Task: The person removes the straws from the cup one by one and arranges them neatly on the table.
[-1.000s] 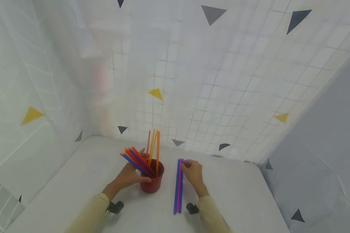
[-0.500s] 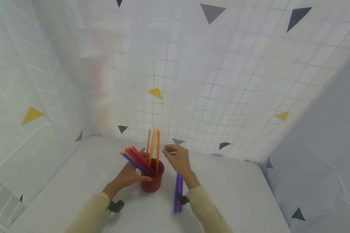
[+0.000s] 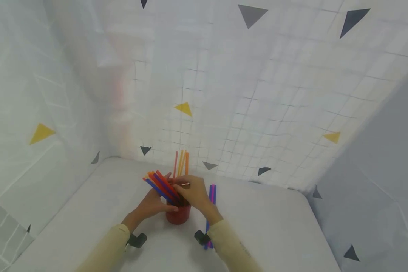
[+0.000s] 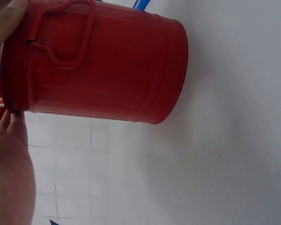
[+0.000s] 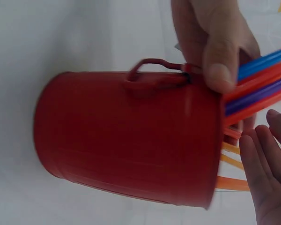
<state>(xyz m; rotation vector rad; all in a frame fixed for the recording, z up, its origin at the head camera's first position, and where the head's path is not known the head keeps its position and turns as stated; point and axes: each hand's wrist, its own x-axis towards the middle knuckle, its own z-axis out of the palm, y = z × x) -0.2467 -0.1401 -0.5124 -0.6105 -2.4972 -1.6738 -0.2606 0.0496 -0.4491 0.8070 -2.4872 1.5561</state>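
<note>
A red metal bucket [image 3: 178, 216] with side handles stands on the white table. My left hand [image 3: 150, 206] grips its rim, thumb on the near side and fingers around the far side. Blue, red, purple and orange straws [image 5: 260, 86] lean out of it toward the left hand, while several thinner orange and red ones [image 3: 181, 162] stand more upright. Over the bucket's mouth is my right hand [image 3: 194, 190], its fingers [image 5: 260, 164] nearly straight beside the upright straws and its thumb apart from them. Nothing shows between thumb and fingers.
To the right of the bucket, blue and magenta straws [image 3: 212, 194] lie side by side on the table [image 3: 258, 226], partly under my right forearm. White sheeting [image 3: 224, 94] with grey and yellow triangles rises behind and at both sides. A black camera [image 3: 136, 240] sits at the left wrist.
My right hand has moved left from the top of the blue and magenta straws to the bucket's mouth. The left hand keeps its grip on the bucket.
</note>
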